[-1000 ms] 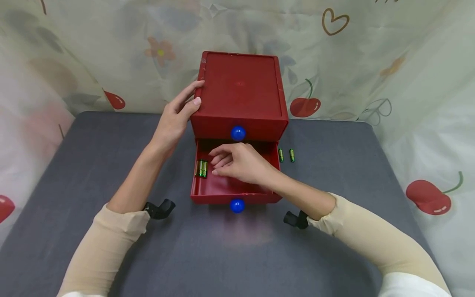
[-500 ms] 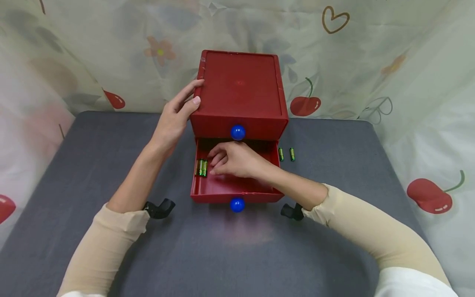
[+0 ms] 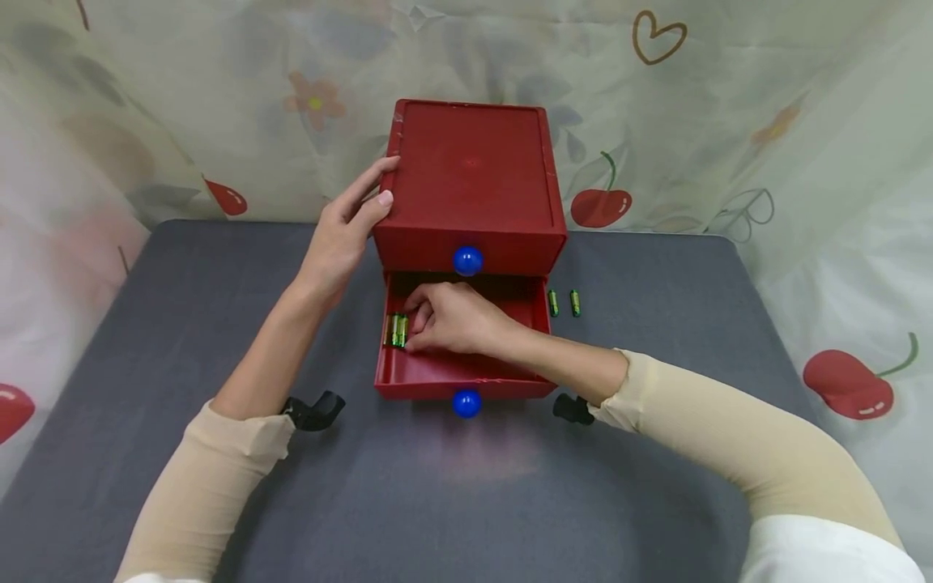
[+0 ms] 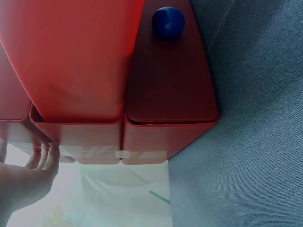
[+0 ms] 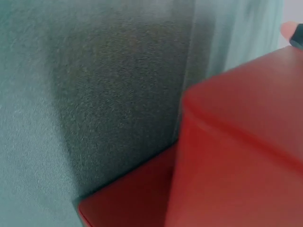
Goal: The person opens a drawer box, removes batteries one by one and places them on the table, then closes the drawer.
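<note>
A red drawer cabinet (image 3: 470, 174) stands at the back of the table, one drawer (image 3: 466, 371) pulled out below the top one. Two green-and-gold batteries (image 3: 398, 330) lie side by side along that drawer's left wall. My right hand (image 3: 459, 320) reaches into the drawer, thumb and finger at either end of the nearer battery, seeming to pinch it. My left hand (image 3: 342, 231) rests against the cabinet's upper left side, fingertips over its top edge; the left wrist view shows the same hand (image 4: 35, 175) at the cabinet's side.
Two more batteries (image 3: 564, 304) lie on the grey table (image 3: 466, 502) to the right of the drawer. Blue round knobs (image 3: 467, 403) stick out from the drawer fronts. A patterned curtain (image 3: 240, 97) hangs behind. A lower drawer with a blue knob (image 4: 168, 22) is closed.
My right hand has moved slightly left inside the drawer, its thumb and finger coming up to the nearer battery. The left hand, cabinet and other batteries stay put.
</note>
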